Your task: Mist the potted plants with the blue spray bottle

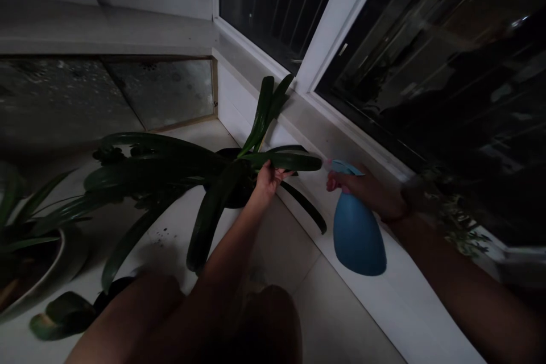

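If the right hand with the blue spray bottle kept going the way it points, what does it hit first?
The right hand aims the spray bottle leftward at the leaf pinched by the left hand. That leaf tip would likely come first, though depth is hard to judge.

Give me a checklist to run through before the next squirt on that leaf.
1. Left hand holding the leaf steady: ok.
2. Right hand gripping the blue spray bottle: ok.
3. Nozzle pointed at the held leaf: ok, it faces left toward it.
4. Finger on the trigger: cannot tell, too dark.
5. Water level in the bottle: cannot tell, it is opaque.
6. Plant pot standing upright on the floor: ok.
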The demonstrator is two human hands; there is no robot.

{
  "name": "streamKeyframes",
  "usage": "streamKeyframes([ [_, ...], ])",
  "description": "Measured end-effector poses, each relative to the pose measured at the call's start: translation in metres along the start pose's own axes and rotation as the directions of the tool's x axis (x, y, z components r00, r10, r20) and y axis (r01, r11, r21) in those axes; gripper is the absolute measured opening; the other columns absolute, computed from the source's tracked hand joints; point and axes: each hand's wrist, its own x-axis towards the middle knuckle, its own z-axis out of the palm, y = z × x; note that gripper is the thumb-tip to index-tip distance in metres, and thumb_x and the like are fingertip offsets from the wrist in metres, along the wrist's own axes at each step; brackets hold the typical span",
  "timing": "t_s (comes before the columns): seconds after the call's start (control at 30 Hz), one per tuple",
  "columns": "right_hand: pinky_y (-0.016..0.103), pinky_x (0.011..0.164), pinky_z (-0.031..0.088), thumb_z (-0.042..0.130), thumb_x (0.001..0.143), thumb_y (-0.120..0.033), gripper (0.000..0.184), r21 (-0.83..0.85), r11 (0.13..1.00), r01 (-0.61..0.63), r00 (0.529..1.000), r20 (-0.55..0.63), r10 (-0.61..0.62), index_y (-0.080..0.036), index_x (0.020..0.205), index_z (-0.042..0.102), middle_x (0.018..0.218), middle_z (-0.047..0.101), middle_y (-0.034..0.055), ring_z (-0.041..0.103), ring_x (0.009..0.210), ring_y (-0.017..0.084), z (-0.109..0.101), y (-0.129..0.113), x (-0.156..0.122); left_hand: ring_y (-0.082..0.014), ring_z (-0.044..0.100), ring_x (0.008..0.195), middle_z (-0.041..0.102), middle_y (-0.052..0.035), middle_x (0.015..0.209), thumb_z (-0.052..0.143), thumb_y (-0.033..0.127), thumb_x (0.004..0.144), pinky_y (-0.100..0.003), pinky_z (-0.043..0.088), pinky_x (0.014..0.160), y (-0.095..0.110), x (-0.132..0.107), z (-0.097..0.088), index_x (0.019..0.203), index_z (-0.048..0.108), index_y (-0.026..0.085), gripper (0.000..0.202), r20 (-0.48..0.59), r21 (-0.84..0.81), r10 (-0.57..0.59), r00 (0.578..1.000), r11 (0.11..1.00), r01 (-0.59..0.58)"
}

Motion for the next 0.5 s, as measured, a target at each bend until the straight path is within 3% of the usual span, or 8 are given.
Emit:
streamKeyframes([
  [0.1, 0.035, 0.087, 0.052, 0.064, 0.079, -0.04, 0.025, -0.026, 0.999, 0.034, 0.999, -0.002, -0.034, -0.021, 0.063, 0.067, 0.078, 0.073, 0.0067, 0.069, 0.083, 0.024, -0.001, -0.003, -0.005, -0.0181, 0.06, 0.057, 0.069, -0.0049, 0.074, 0.023, 0.029, 0.114, -0.054, 0.06, 0.095, 0.004, -0.005, -0.001, 0.124, 0.065, 0.011, 0.047, 0.001, 0.005, 0.0, 1.0, 1.0, 0.0],
  [0.3, 0.035, 0.081, 0.052, 0.06, 0.079, -0.039, 0.027, -0.074, 0.996, 0.055, 0.998, 0.034, -0.053, -0.022, 0.058, 0.065, 0.066, 0.068, 0.0056, 0.068, 0.075, 0.024, 0.004, -0.006, -0.018, -0.0209, 0.069, 0.072, 0.075, -0.01, 0.089, 0.024, 0.02, 0.112, -0.05, 0.056, 0.103, 0.011, -0.011, 0.0, 0.129, 0.065, 0.011, 0.045, -0.022, 0.002, 0.015, 1.0, 1.0, -0.015],
  [0.4, 0.034, 0.087, 0.052, 0.062, 0.08, -0.04, 0.027, -0.063, 0.994, 0.092, 0.995, 0.044, -0.089, -0.022, 0.061, 0.067, 0.076, 0.073, 0.0069, 0.07, 0.085, 0.024, 0.001, -0.009, -0.025, -0.0263, 0.074, 0.095, 0.076, -0.0141, 0.101, 0.023, 0.018, 0.11, -0.052, 0.056, 0.103, 0.015, -0.011, 0.0, 0.133, 0.062, 0.011, 0.046, -0.001, -0.022, 0.005, 1.0, 1.0, -0.005],
  [0.5, 0.034, 0.088, 0.053, 0.062, 0.084, -0.041, 0.029, -0.065, 0.992, 0.107, 0.994, 0.008, -0.106, -0.022, 0.062, 0.066, 0.077, 0.074, 0.0066, 0.069, 0.083, 0.023, -0.001, -0.012, -0.031, -0.0311, 0.071, 0.117, 0.076, -0.0169, 0.111, 0.024, 0.019, 0.109, -0.055, 0.057, 0.102, 0.02, -0.012, 0.0, 0.139, 0.059, 0.012, 0.047, 0.029, -0.047, -0.009, 1.0, 0.999, 0.01],
])
